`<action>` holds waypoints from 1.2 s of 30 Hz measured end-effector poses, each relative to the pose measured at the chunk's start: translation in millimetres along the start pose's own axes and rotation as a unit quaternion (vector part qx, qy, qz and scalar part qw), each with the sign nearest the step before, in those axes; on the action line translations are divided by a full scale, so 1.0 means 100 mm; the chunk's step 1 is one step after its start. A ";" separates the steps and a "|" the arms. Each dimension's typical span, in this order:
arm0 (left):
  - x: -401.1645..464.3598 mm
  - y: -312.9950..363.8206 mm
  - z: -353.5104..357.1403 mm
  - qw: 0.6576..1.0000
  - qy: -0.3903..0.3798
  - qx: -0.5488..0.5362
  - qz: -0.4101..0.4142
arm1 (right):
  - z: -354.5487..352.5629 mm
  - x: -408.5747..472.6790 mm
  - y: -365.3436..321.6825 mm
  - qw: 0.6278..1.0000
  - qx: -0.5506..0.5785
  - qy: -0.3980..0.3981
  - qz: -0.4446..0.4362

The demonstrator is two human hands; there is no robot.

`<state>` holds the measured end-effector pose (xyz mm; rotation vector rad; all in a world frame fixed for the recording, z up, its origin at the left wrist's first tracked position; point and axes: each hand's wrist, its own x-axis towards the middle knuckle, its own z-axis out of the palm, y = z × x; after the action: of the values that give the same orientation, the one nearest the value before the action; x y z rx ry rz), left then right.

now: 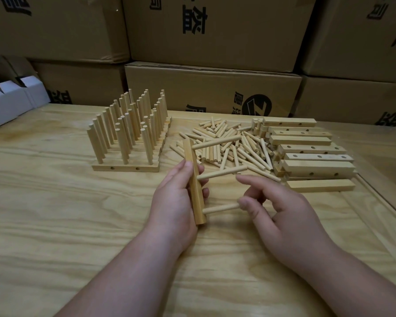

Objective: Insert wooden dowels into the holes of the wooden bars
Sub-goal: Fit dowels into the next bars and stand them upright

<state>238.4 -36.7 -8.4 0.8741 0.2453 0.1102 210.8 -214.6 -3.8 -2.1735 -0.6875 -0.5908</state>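
Nearest the camera, two bare forearms reach over the plywood table [55, 225] toward its middle. Behind the table stand stacked cardboard boxes [215, 30] printed with black characters; small white boxes [14, 99] sit at the far left edge. On the table's far left stands a block of finished bars [124, 167] laid side by side, their dowels pointing up in rows. At far right lies a stack of empty drilled bars [306, 145], holes visible along their faces. Between the two groups spreads a loose heap of dowels [226, 145].

The left hand [176, 202] grips a held bar [193, 179] around its middle, thumb across the near face and fingers curled behind; the bar is raised above the table, running away from the camera. Three dowels project from it to the right: the far dowel [215, 143], the middle dowel [222, 172] and the near dowel [220, 208]. The right hand [284, 211] touches the free end of the near dowel with thumb and a bent finger, its index finger extended above; whether it pinches or merely presses cannot be told.
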 end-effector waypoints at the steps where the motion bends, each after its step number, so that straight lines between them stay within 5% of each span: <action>1: 0.00 0.00 0.01 1.000 -0.005 -0.006 0.000 | 0.01 -0.01 -0.01 0.999 0.027 0.009 0.023; 5: 0.00 0.00 0.04 0.998 -0.012 -0.055 -0.020 | 0.00 -0.01 0.01 0.991 0.063 0.024 0.113; 13: -0.01 0.03 0.02 0.989 -0.040 -0.135 -0.050 | 0.03 0.02 0.08 0.985 -0.055 -0.059 0.155; 25: -0.01 0.01 0.04 0.994 -0.036 -0.089 -0.061 | 0.04 0.03 0.13 0.981 -0.030 -0.027 0.191; 30: -0.03 -0.09 0.09 0.996 0.009 0.084 0.009 | 0.06 0.05 0.15 0.981 -0.034 -0.047 0.184; 36: -0.12 -0.03 -0.02 0.959 0.072 0.243 0.124 | 0.09 0.04 0.17 0.977 -0.088 -0.095 0.171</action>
<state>226.6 -39.4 -9.5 1.3891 0.3036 0.3587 226.3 -215.8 -15.6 -2.4646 -0.3513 -0.2723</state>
